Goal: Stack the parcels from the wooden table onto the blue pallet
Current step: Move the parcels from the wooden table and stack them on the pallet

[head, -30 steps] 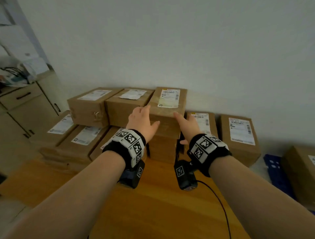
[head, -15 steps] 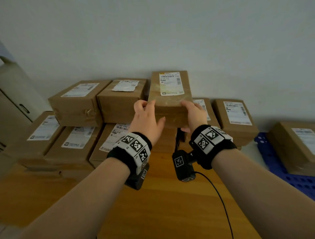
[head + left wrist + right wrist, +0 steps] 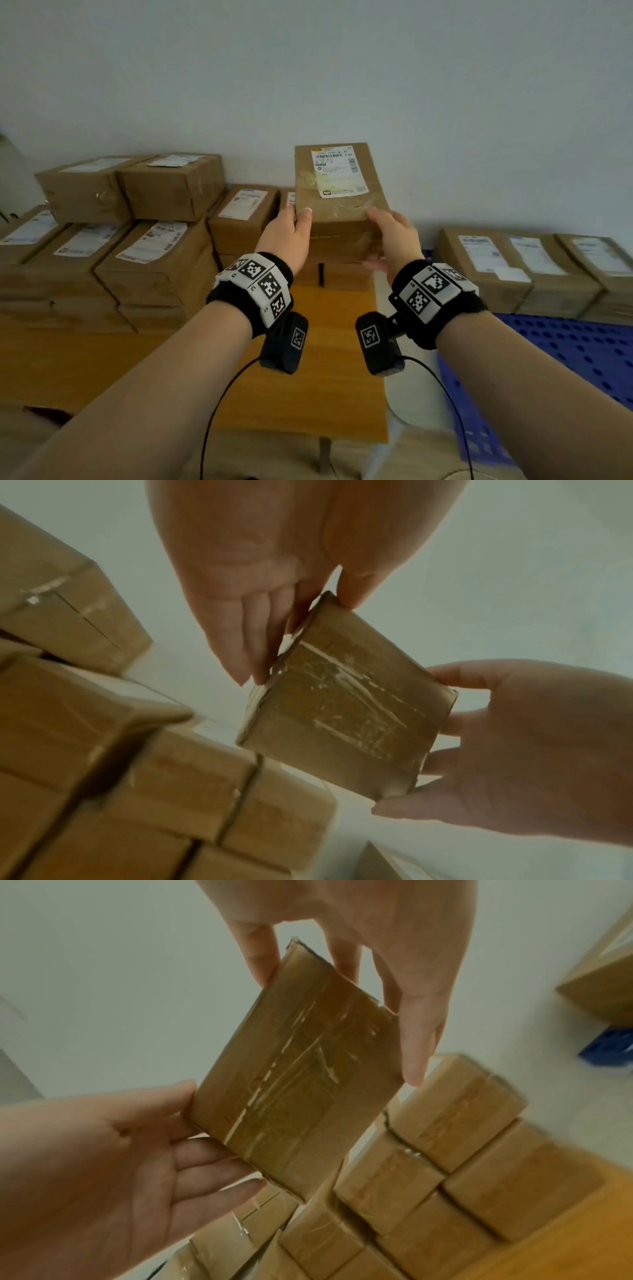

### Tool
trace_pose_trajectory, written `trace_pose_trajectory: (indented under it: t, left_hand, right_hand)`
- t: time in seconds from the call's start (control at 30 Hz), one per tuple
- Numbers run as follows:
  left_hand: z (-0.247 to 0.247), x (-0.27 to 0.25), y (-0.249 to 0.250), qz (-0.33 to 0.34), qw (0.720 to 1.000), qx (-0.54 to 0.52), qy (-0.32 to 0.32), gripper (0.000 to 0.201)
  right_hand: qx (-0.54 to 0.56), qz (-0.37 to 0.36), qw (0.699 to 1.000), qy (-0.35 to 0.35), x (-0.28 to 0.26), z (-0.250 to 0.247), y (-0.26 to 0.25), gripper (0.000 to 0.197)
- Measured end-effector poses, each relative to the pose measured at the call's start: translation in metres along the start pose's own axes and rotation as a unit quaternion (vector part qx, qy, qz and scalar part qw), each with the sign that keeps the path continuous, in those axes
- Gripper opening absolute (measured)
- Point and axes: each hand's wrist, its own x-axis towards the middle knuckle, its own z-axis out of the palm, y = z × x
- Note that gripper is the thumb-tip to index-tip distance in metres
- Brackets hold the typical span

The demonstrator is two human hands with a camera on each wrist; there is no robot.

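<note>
Head view has both my hands on one parcel (image 3: pixel 337 192), so we're in the carry step. Left hand (image 3: pixel 286 238) clamps the left side with the thumb hooked over the top edge, right hand (image 3: pixel 394 236) has the right side, thumb on top and fingers (image 3: pixel 441 723) spread underneath. So each grip is wrapped on the box, neither one loose. The wrist views show its taped near end with wall behind it, so I'd say it's lifted clear of the stacked parcels (image 3: pixel 161 253) on the wooden tabletop (image 3: pixel 308 377).

Next move, I reckon: swing it right and down toward the blue pallet (image 3: pixel 565 353), where a row of parcels (image 3: pixel 534 267) already sits along the far edge. Needs to stay level and land either in front of that row or squarely on top.
</note>
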Motion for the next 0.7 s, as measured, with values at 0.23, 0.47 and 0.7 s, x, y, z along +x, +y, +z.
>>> trace_pose_trajectory:
  t: [0.23, 0.47, 0.7]
  left_hand:
    - [0.079, -0.080, 0.066, -0.010, 0.999, 0.003, -0.046, 0.037]
    - [0.127, -0.124, 0.096, -0.007, 0.992, 0.039, -0.122, 0.037]
    - [0.159, -0.161, 0.093, -0.001, 0.976, 0.049, -0.212, 0.033]
  right_hand:
    - [-0.008, 0.046, 0.999, 0.013, -0.047, -0.125, 0.025, 0.039]
    - [-0.020, 0.084, 0.995, 0.059, -0.078, -0.201, 0.056, 0.036]
    - [-0.083, 0.110, 0.982, 0.126, -0.101, -0.244, 0.094, 0.025]
